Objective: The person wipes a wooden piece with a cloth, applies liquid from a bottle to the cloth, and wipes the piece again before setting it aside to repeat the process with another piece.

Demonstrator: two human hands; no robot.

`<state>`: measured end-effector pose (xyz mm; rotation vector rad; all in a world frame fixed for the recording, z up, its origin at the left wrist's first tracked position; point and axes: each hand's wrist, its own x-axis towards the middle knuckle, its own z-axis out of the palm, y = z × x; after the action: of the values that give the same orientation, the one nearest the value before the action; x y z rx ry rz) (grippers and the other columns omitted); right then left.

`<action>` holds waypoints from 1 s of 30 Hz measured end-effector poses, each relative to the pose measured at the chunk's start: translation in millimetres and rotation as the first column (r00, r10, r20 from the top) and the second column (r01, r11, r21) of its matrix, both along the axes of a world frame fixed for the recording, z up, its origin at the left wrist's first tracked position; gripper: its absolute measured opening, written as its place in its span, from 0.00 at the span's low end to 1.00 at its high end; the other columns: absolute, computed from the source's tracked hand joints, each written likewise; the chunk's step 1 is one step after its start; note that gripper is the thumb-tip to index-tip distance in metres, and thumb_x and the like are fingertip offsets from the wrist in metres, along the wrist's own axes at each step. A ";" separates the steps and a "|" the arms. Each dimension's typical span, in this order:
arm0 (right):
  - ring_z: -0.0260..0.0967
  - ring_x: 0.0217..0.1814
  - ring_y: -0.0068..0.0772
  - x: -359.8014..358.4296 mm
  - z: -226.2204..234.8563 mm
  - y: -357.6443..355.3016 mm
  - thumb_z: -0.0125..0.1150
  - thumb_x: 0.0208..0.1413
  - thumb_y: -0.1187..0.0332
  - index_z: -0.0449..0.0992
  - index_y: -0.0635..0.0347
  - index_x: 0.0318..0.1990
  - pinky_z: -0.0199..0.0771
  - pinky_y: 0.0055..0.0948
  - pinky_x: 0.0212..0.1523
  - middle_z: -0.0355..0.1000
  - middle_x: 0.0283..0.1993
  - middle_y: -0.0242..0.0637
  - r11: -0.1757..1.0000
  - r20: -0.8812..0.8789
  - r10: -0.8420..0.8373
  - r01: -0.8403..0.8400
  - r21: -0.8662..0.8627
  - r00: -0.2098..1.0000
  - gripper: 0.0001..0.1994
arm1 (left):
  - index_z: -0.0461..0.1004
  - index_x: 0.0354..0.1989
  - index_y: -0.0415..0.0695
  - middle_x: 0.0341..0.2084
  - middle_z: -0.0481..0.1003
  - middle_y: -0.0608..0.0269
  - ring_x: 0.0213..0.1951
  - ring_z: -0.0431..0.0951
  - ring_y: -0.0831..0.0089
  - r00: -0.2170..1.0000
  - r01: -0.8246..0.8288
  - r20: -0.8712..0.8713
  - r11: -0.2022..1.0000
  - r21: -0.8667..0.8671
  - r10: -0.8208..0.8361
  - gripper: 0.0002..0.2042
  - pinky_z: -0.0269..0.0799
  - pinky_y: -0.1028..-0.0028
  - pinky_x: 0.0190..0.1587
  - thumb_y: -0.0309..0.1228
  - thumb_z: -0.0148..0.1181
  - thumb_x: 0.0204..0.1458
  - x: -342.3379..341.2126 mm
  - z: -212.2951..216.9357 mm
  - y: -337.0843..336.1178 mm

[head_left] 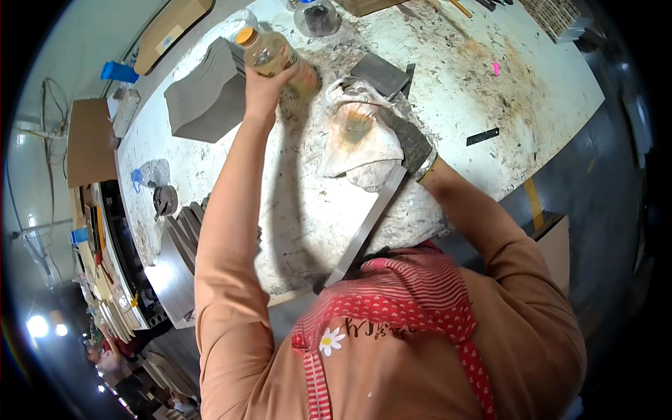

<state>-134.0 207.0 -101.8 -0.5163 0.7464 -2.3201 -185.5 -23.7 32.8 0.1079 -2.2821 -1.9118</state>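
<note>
My left hand [268, 87] is wrapped around a clear plastic bottle [270, 53] with an orange cap, pale liquid and a printed label. The bottle leans with its cap toward the far left. At the table's middle, my right hand [408, 134], in a dark grey work glove, holds a crumpled white cloth [374, 147] with a brown wet-looking stain. The cloth covers most of that hand's fingers. A long metal straightedge [367, 227] slants from beside the cloth toward my apron. Just beyond the cloth lies a dark grey rectangular block [380, 74].
A stack of grey curved sheets [206, 91] stands left of the bottle. Another clear container [317, 17] sits at the far edge. More grey pieces [185, 231] and a tape roll [165, 201] lie at left. A black ruler [483, 136] rests on the stained white table [532, 105] at right.
</note>
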 end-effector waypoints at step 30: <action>0.68 0.43 0.38 11.9 168.8 65.4 0.53 0.52 0.52 0.61 0.62 0.52 0.76 0.36 0.42 0.68 0.40 0.46 0.975 0.181 -0.152 0.118 0.187 0.972 0.26 | 0.64 0.55 0.45 0.52 0.68 0.57 0.55 0.66 0.65 0.981 0.188 0.078 0.956 -0.223 -0.175 0.27 0.62 0.72 0.54 0.15 0.54 0.43 303.8 29.8 81.7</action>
<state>-122.1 272.4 66.9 -0.1608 0.9039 -2.3585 118.3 58.0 62.6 -0.0798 -2.6153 -1.7251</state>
